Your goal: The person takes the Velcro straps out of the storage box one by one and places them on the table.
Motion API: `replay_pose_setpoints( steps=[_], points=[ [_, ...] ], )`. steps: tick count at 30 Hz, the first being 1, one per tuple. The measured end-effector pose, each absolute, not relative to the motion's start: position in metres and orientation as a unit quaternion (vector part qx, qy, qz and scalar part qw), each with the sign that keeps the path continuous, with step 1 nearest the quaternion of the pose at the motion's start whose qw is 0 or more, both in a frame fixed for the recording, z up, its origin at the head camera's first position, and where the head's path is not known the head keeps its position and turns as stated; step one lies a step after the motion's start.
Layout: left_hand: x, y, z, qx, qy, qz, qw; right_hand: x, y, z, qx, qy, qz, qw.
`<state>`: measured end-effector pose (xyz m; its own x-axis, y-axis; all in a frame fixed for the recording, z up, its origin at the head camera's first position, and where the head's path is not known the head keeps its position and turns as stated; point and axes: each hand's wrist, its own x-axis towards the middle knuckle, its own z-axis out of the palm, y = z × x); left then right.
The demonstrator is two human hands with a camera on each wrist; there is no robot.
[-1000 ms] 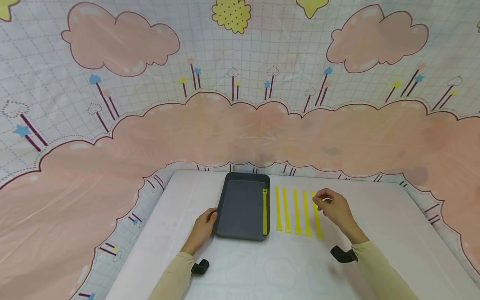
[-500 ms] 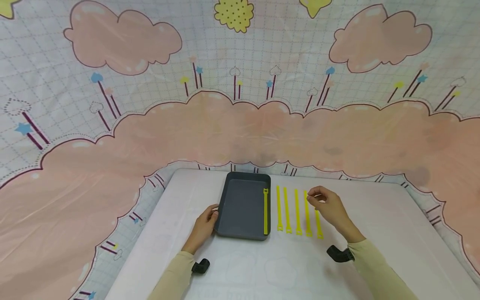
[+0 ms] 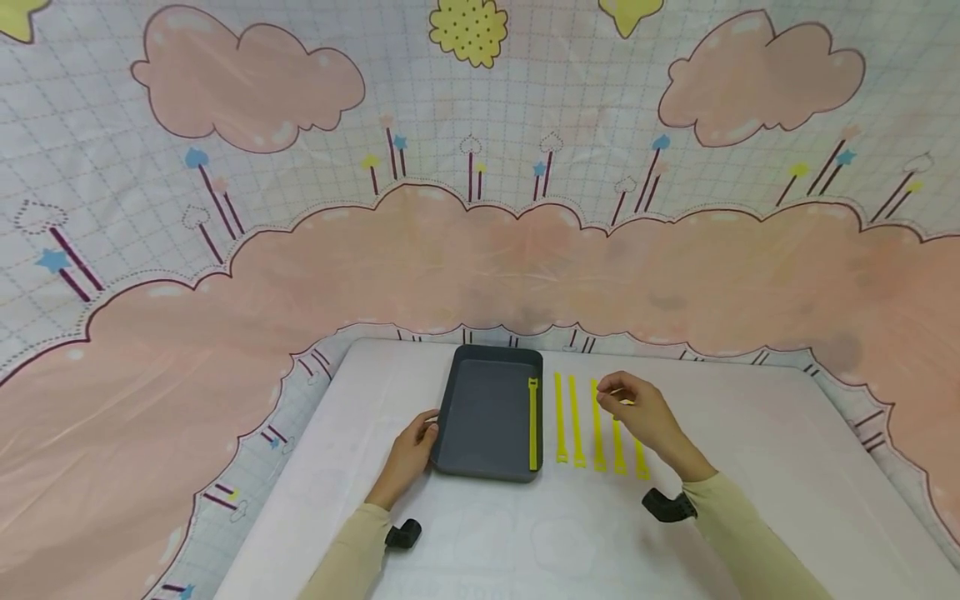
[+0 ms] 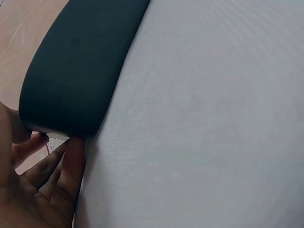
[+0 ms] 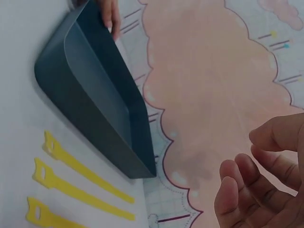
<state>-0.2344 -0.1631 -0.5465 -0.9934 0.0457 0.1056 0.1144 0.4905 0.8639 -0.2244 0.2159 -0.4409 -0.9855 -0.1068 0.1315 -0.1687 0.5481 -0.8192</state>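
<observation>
My left hand (image 3: 409, 450) holds the left side of a dark grey rectangular tray (image 3: 483, 417), its fingers at the tray's wall in the left wrist view. One yellow cable strap (image 3: 533, 425) with a slotted head lies inside the tray along its right wall. Several more yellow straps (image 3: 560, 417) lie side by side on the table, right of the tray. Over the right-hand ones hovers my right hand (image 3: 647, 417), covering parts of them. Its fingers are loosely bent, and the right wrist view shows nothing between thumb and fingers.
The white table (image 3: 480, 533) carries the tray near its far edge. Behind it hangs a patterned cloth (image 3: 480, 275) with clouds. A black wrist camera (image 3: 667, 505) sits below the right hand, another black camera (image 3: 403, 534) below the left.
My right hand has moved left across the row of straps, from the rightmost one toward the middle one. The left hand, tray and straps keep their places.
</observation>
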Motion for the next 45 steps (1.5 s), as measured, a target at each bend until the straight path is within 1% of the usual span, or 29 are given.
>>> replay_pose_setpoints(
  steps=[9,13,20,29,39,45],
  points=[
    [-0.234,-0.163,-0.547,-0.045,-0.863,-0.502,0.031,-0.225,0.200,-0.438,0.126,-0.880,0.456,0.037],
    [-0.234,-0.163,-0.546,-0.052,-0.864,-0.499,0.035,-0.225,0.192,-0.442,0.143,-0.881,0.449,0.039],
    [-0.234,-0.162,-0.546,-0.042,-0.861,-0.506,0.026,-0.225,0.180,-0.450,0.175,-0.877,0.447,0.036],
    [-0.234,-0.163,-0.548,-0.034,-0.866,-0.499,0.025,-0.225,0.168,-0.459,0.228,-0.872,0.431,0.024],
    [-0.234,-0.163,-0.547,-0.036,-0.867,-0.496,0.024,-0.228,0.159,-0.464,0.255,-0.880,0.401,-0.005],
    [-0.234,-0.163,-0.548,-0.037,-0.867,-0.496,0.019,-0.231,0.158,-0.468,0.276,-0.893,0.355,-0.009]
  ],
)
